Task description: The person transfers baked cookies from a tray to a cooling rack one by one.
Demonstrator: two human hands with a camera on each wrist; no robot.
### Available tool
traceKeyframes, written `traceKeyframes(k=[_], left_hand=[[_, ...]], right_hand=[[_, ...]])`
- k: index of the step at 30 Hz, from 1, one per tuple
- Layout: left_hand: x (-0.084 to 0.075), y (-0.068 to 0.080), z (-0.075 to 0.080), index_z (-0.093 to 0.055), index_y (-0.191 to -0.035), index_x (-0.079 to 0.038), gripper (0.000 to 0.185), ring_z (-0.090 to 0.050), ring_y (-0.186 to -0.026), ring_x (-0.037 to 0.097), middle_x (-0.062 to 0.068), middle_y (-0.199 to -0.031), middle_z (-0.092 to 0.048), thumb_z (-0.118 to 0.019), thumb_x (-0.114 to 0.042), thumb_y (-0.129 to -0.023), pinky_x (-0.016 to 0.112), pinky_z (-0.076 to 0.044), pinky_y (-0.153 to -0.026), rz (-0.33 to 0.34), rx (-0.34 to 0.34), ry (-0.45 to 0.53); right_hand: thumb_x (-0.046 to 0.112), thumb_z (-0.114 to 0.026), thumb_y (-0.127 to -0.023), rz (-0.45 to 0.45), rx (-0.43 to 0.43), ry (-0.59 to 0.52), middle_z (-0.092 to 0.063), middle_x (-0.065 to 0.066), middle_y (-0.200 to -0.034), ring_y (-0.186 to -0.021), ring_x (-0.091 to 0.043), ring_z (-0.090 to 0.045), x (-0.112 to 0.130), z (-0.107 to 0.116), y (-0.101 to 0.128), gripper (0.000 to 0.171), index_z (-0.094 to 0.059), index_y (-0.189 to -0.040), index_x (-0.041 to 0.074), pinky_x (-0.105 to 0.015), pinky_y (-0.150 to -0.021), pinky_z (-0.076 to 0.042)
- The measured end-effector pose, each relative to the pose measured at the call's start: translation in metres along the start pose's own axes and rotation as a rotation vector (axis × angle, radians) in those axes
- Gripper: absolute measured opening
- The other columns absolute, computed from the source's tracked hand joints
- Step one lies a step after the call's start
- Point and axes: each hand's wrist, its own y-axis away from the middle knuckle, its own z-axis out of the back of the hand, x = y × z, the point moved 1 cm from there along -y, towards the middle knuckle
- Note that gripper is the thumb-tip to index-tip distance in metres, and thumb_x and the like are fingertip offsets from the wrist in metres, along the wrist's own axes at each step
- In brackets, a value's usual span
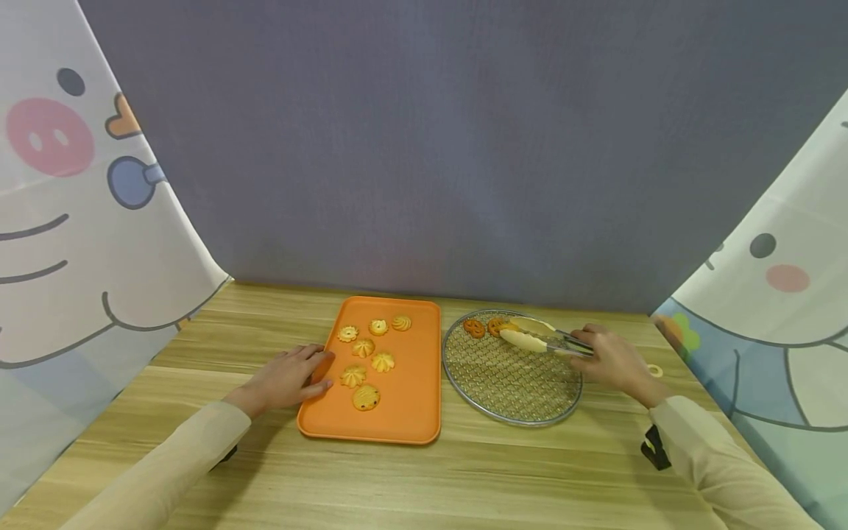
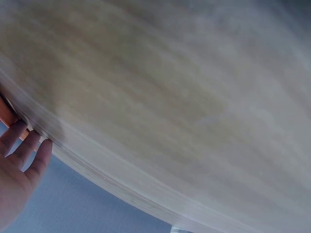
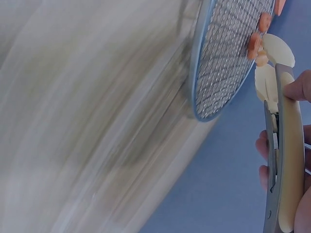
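My right hand [image 1: 612,361] grips a pair of tongs [image 3: 291,155] by the cream-coloured handle. Their pale, spoon-shaped tips reach over the far part of a round wire rack [image 1: 513,390], on either side of a small yellow cookie [image 3: 261,59]. Beside the tips, two browner pretzel-shaped cookies [image 1: 473,328] lie on the mesh. On the left, my left hand [image 1: 288,375] touches the left edge of an orange tray [image 1: 411,383], fingers spread along the rim. Several golden cookies [image 1: 383,361] of different shapes lie on that tray, mostly in its left half.
Tray and rack stand side by side on a wooden table [image 1: 503,486], a narrow gap between them. A grey-blue panel [image 1: 424,162] rises behind the table's back edge. Cartoon-printed curtains [image 1: 59,280] hang on both sides. The tongs' ring end [image 1: 655,371] sticks out past the right hand.
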Motion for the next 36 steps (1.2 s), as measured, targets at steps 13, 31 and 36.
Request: traceKeyframes(k=[13,31,36], left_hand=[[0.002,0.000,0.000,-0.052,-0.128,-0.006,0.056,-0.047,-0.119,0.040,0.020,-0.129,-0.050,-0.053,-0.045,-0.089,0.058,-0.038,-0.094,-0.002,0.011,0.006],[0.003,-0.001,-0.003,-0.052,-0.127,-0.007,0.054,-0.048,-0.117,0.039,0.020,-0.128,-0.050,-0.054,-0.045,-0.088,0.057,-0.040,-0.093,-0.014,-0.007,0.002],[0.001,-0.001,-0.001,-0.053,-0.126,-0.006,0.054,-0.048,-0.117,0.039,0.020,-0.128,-0.051,-0.055,-0.043,-0.088,0.057,-0.040,-0.092,-0.014,-0.009,0.003]], right_hand=[[0.021,-0.070,-0.075,-0.066,0.007,0.025,-0.061,-0.011,-0.088,-0.061,-0.012,-0.048,-0.015,0.001,0.007,0.041,-0.063,-0.107,-0.003,-0.028,-0.047,-0.038],[0.023,-0.070,-0.075,-0.093,0.017,0.050,-0.061,-0.012,-0.089,-0.066,-0.021,-0.055,-0.019,-0.006,0.011,0.041,-0.064,-0.106,-0.003,-0.034,-0.049,-0.043],[0.024,-0.070,-0.075,-0.112,0.035,0.039,-0.061,-0.015,-0.092,-0.070,-0.025,-0.058,-0.018,-0.007,0.011,0.043,-0.063,-0.109,-0.003,-0.039,-0.052,-0.046]])
